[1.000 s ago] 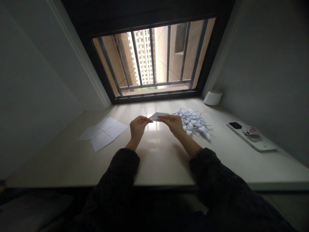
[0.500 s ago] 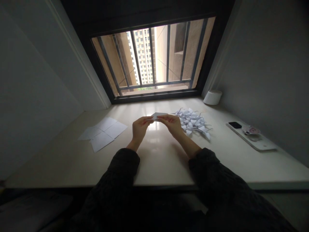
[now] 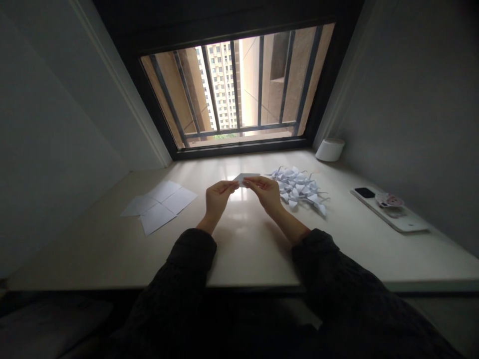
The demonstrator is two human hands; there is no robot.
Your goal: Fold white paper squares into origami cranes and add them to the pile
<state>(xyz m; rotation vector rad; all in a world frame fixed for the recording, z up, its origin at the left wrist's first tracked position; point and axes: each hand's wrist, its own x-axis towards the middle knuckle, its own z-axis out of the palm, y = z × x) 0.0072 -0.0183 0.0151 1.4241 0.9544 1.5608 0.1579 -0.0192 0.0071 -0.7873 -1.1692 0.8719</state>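
1. The left hand (image 3: 217, 199) and right hand (image 3: 267, 193) are pinching a folded paper (image 3: 246, 175) between them above the counter (image 3: 243, 259), fingers partly hiding it.
2. A phone (image 3: 385, 211) is lying well to the right; loose sheets (image 3: 160, 207) are overlapping at left.
3. Folded pieces (image 3: 301, 187) are crowding beside the right hand.
4. A white container (image 3: 330, 151) is standing near the barred window (image 3: 251, 94).

No readable text or labels.
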